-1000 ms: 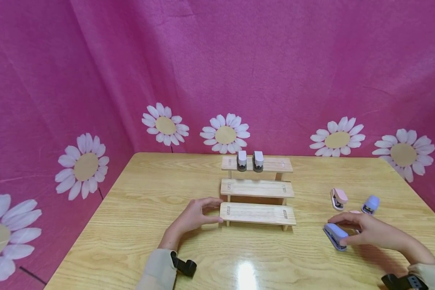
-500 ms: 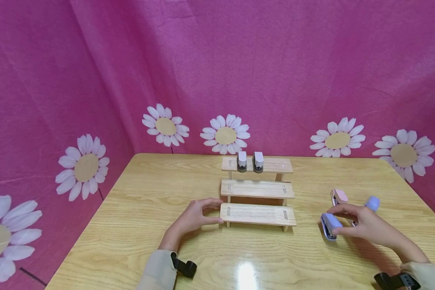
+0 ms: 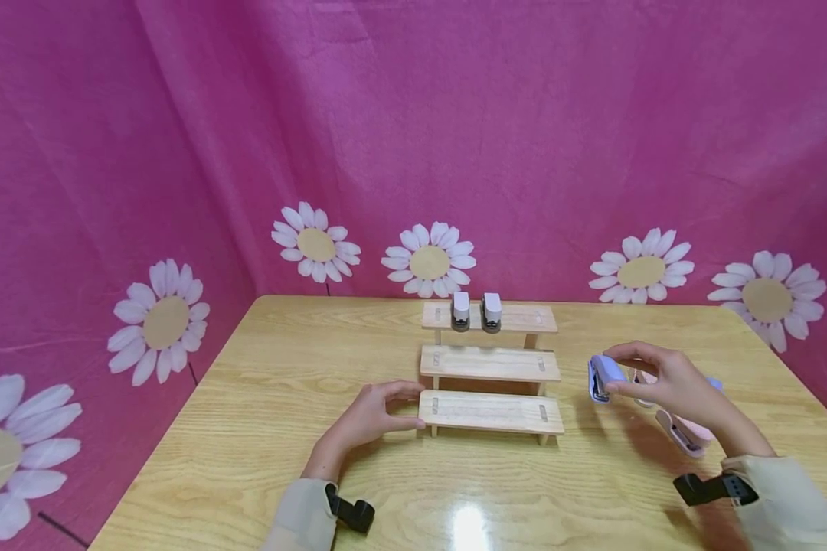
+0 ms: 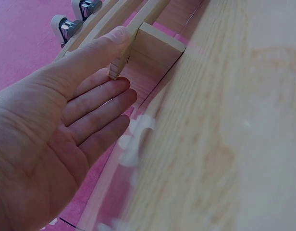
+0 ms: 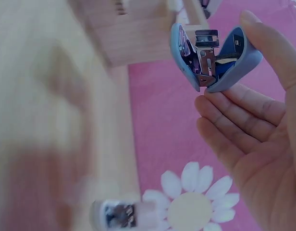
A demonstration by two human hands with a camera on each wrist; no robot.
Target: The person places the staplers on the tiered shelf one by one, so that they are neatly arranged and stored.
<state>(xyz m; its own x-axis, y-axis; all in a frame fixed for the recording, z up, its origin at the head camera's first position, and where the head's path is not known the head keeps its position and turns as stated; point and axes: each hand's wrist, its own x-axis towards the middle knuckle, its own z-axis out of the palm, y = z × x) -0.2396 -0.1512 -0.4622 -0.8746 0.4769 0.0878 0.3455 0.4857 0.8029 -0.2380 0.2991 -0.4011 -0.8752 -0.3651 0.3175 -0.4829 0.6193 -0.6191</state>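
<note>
A three-tier wooden display stand (image 3: 492,413) stands in mid-table. My left hand (image 3: 372,413) holds the left end of its lowest board, thumb at the front edge and fingers at the back. In the left wrist view the thumb (image 4: 102,50) lies along the board's end. My right hand (image 3: 671,383), right of the stand, pinches a small lavender-blue stapler (image 3: 603,376) between thumb and fingers. The right wrist view shows this mini stapler (image 5: 249,60) with its jaws spread and its metal inside visible. Two mini staplers with white tops (image 3: 460,310) stand side by side on the top tier.
A pink stapler (image 3: 685,434) lies on the table (image 3: 537,497) below the right forearm. Another pink stapler (image 3: 642,386) and a blue-purple one (image 3: 714,383) are partly hidden behind the right hand. A pink cloth (image 3: 524,153) with daisies hangs behind the table.
My right hand has carried the lavender-blue stapler up, away from the table's front and slightly left, uncovering the nearer pink stapler. The left hand stays on the stand.
</note>
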